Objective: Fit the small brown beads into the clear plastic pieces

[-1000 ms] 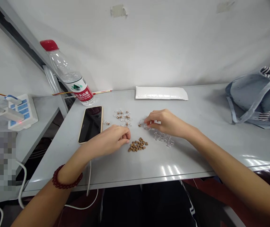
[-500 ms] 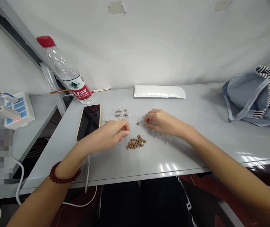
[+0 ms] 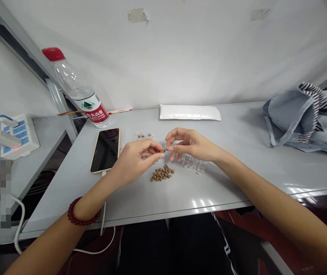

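Observation:
My left hand (image 3: 140, 156), a dark red bead bracelet on its wrist, pinches a small brown piece (image 3: 163, 151) between thumb and fingertips. Right up against it, my right hand (image 3: 187, 144) is closed in a pinch at the same spot; what its fingertips hold is too small to make out. Just below the hands lies a pile of brown pieces (image 3: 162, 173). Clear plastic pieces (image 3: 192, 162) lie under and beside my right hand. Behind my left hand are several clear pieces with brown bits in them (image 3: 142, 135), partly hidden.
A phone (image 3: 106, 150) with a white cable lies left of my left hand. Behind it stands a water bottle (image 3: 90, 107) by a pen (image 3: 120, 111). A white padded packet (image 3: 190, 112) lies along the wall. At right is a blue cloth bag (image 3: 292, 114); a power strip (image 3: 23, 135) sits far left.
Both hands have come together over the table. My left hand moved right and up, my right hand slightly left. The brown piece near my right fingertips is no longer on the table there.

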Action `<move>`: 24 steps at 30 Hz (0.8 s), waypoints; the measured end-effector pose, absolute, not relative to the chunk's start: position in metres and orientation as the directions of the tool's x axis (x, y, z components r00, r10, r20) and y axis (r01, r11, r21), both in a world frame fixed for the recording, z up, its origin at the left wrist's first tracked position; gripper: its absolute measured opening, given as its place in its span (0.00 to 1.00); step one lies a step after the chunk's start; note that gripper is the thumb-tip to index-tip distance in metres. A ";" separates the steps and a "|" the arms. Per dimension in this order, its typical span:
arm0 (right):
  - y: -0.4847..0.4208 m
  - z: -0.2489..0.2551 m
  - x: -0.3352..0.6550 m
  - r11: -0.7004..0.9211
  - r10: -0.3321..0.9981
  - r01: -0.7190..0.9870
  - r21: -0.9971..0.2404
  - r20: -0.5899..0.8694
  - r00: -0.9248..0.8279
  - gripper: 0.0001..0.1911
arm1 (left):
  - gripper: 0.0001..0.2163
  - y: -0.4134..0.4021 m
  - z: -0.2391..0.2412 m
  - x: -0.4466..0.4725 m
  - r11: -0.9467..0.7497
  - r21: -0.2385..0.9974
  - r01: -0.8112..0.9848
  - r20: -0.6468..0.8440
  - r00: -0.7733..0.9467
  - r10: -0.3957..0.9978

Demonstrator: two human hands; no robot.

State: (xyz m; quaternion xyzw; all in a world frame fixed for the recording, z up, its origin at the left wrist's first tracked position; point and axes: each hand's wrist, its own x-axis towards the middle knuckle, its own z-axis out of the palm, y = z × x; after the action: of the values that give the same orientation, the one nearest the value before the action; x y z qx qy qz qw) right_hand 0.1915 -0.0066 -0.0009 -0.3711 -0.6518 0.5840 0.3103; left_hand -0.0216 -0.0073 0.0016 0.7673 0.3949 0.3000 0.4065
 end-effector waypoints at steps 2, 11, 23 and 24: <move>-0.007 -0.002 0.190 0.054 0.832 0.093 -0.994 -0.006 -0.554 0.10 | 0.06 -0.008 -0.003 -0.020 -0.421 0.846 0.326 0.224 0.499 0.837; -0.007 -0.009 0.186 0.056 0.843 -0.004 -0.998 0.050 -0.536 0.10 | 0.05 -0.010 -0.007 -0.018 -0.556 0.768 0.318 0.380 0.473 0.795; -0.007 -0.004 0.185 -0.006 0.914 -0.017 -1.000 0.001 -0.406 0.12 | 0.04 -0.011 -0.007 -0.016 -0.588 0.765 0.262 0.446 0.442 0.778; -0.008 -0.003 0.185 -0.013 0.914 -0.005 -1.000 -0.010 -0.406 0.10 | 0.04 -0.012 -0.008 -0.015 -0.583 0.772 0.254 0.452 0.426 0.784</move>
State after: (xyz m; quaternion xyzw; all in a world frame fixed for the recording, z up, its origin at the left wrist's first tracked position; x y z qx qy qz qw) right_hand 0.1853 -0.0076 -0.0029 -0.3864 -0.5878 0.5978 0.3845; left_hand -0.0153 -0.0118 -0.0079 0.7837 0.3311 0.4212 0.3143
